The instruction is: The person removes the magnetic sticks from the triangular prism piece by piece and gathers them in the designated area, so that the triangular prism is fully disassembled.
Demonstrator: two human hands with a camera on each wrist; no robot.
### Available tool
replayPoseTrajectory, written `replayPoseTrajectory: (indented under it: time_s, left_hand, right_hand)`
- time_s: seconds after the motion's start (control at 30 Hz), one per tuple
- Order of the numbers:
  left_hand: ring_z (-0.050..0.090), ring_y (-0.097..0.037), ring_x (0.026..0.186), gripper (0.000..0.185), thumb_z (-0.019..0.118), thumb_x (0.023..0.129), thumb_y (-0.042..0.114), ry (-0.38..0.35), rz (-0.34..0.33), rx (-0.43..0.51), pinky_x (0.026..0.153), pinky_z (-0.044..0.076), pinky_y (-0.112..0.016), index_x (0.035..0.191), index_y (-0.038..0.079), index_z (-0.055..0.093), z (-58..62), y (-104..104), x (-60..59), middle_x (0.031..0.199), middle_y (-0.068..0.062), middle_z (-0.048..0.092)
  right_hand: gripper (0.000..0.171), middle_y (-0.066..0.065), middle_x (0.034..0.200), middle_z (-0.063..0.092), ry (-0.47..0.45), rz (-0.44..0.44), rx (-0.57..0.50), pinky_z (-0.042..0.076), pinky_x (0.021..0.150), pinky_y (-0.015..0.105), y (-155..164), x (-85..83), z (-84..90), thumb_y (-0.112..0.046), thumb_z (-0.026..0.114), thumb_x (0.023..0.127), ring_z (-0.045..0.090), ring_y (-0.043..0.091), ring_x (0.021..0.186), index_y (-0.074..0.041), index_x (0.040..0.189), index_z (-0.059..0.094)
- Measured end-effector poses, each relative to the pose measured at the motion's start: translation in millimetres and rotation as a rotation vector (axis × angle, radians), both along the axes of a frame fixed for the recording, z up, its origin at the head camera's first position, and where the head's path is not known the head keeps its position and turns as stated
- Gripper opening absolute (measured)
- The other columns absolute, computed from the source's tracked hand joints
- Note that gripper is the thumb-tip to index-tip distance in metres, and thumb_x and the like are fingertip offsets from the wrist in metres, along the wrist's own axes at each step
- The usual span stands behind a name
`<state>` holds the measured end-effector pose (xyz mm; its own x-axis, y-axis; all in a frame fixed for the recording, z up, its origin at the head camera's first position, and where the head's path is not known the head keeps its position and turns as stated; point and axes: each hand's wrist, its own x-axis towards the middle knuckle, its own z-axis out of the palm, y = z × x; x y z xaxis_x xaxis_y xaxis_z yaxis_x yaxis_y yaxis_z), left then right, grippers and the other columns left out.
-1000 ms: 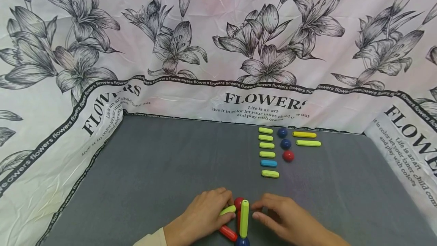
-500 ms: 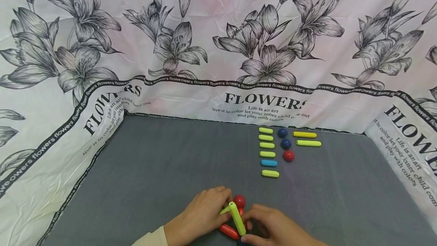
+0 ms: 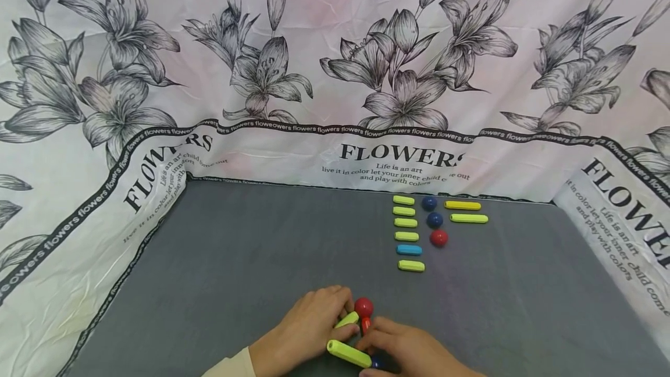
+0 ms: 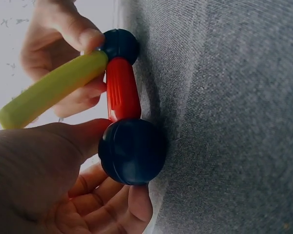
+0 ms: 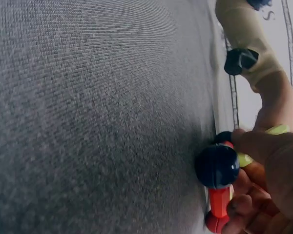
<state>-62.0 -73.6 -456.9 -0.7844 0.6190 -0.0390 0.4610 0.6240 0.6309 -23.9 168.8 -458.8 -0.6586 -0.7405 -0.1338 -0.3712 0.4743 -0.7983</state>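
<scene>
The long yellow-green plastic rod [image 3: 349, 354], upright a second ago, now lies tilted flat, pinched by the right hand [image 3: 413, 354] at the dark blue ball [image 4: 119, 45]; left hand [image 3: 303, 330] grips the adjoining red rod [image 4: 121, 95], suggesting a joint being repositioned.

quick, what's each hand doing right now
Left hand: grips the built piece of sticks and balls, at a yellow-green stick.
Right hand: holds the long yellow-green stick at a dark blue ball.

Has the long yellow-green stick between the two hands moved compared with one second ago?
Yes. The yellow-green stick stood upright beside the red ball; it has tipped down toward the left hand and now lies nearly flat, below that ball.
</scene>
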Motion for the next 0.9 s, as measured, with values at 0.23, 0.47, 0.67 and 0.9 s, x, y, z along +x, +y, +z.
replayPoseTrajectory:
  time_s: [0.23,0.47,0.67,0.9]
  left_hand:
    - [0.054,0.006,0.073,0.021,0.085,0.092,0.029,-0.008,0.016,0.012,0.063,0.048,-0.017,0.097,0.021,0.066,-2.0,0.2,1.9,0.086,0.015,0.059]
    - [0.052,0.006,0.072,0.022,0.086,0.092,0.029,0.041,0.019,0.001,0.063,0.046,-0.017,0.096,0.020,0.066,-1.2,-1.4,1.7,0.086,0.015,0.059]
    - [0.052,0.006,0.072,0.022,0.086,0.092,0.029,0.041,0.020,0.000,0.063,0.046,-0.018,0.096,0.020,0.065,-1.8,-2.3,2.4,0.085,0.015,0.058]
    - [0.051,0.005,0.072,0.022,0.085,0.092,0.030,0.056,0.016,0.001,0.062,0.045,-0.018,0.096,0.020,0.065,-2.5,-2.9,2.8,0.085,0.015,0.058]
  right_hand:
    - [0.022,-0.021,0.108,0.059,-0.002,0.020,0.001,0.053,0.080,0.022,0.4,3.3,0.3,-0.045,0.066,0.105,0.058,-0.005,0.093,-0.031,0.121,0.069]
    - [0.020,-0.018,0.104,0.057,0.007,-0.008,-0.071,0.049,0.064,0.018,4.6,10.5,-0.1,-0.039,0.065,0.106,0.054,-0.008,0.080,-0.028,0.123,0.067]
    - [0.018,-0.017,0.101,0.057,0.056,-0.046,-0.105,0.048,0.060,0.017,4.0,17.6,-1.6,-0.034,0.068,0.105,0.051,-0.010,0.074,-0.023,0.120,0.067]
    - [0.016,-0.017,0.101,0.056,0.184,-0.076,-0.128,0.048,0.057,0.016,1.5,25.0,-5.2,-0.029,0.068,0.105,0.051,-0.012,0.073,-0.023,0.120,0.065]
